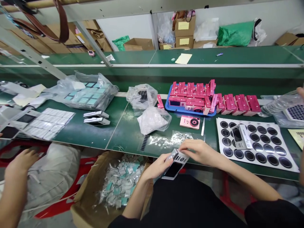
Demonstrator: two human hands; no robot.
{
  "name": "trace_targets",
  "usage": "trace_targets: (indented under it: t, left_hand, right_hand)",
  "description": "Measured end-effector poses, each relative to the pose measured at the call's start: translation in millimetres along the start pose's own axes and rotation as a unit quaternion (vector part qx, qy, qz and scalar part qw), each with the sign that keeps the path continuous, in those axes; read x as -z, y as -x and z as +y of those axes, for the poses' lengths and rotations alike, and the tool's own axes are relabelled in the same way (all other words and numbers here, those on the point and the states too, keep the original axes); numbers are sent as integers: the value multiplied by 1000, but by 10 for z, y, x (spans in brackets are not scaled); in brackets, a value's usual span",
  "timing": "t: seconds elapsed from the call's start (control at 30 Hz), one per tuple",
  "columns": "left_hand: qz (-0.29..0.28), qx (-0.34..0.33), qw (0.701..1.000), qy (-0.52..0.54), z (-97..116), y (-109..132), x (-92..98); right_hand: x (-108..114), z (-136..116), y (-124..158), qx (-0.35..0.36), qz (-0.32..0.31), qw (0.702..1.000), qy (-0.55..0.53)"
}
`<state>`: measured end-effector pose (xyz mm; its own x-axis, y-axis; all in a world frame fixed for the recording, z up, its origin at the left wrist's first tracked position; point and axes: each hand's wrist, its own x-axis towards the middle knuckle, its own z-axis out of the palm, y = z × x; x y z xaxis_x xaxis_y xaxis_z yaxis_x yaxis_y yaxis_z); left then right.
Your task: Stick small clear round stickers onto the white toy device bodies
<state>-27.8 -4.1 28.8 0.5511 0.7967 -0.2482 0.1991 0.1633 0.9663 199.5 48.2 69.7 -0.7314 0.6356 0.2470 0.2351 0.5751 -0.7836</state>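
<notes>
**Left hand [154, 167] and right hand [199, 152] pinching small camera body [174, 167] at bench edge**

Fingers [192, 148] of the right hand lie pressed together across the body's top end; left fingers [161, 163] curl beneath and pinch it from below. Body sits just off the green bench [118, 133], dark screen showing, beside an open cardboard carton [80, 202] of teal-and-clear film scraps [121, 183]. Risk: a slip could drop it among the scraps, where it could be scratched or lost. Another body [241, 136] lies on a sheet of round black stickers [219, 136]; a careless reach could knock it. Pink camera bodies [190, 95] crowd a blue tray [174, 110]; any near its rim could topple if bumped. No brand or writing is readable; yellow labels [183, 25] on back cartons are too small to read.
</notes>
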Motion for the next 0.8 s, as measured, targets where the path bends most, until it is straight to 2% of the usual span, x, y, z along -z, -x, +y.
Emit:
trace_targets:
  t: [0.2,0.37,0.6,0.8]
  left_hand:
    - [-13,-18,999,-37,-13,-29,9]
    - [-24,-25,998,-57,-4,-22,34]
    - [-35,-16,993,-108,-8,-27,74]
    - [-46,15,981,-188,55,-63,52]
  right_hand:
    - [39,6,2,-36,-23,998,56]
    - [113,-12,21,17,-54,992,111]
    - [93,-61,46,94,-102,939,316]
    - [62,-62,9,112,-164,907,370]
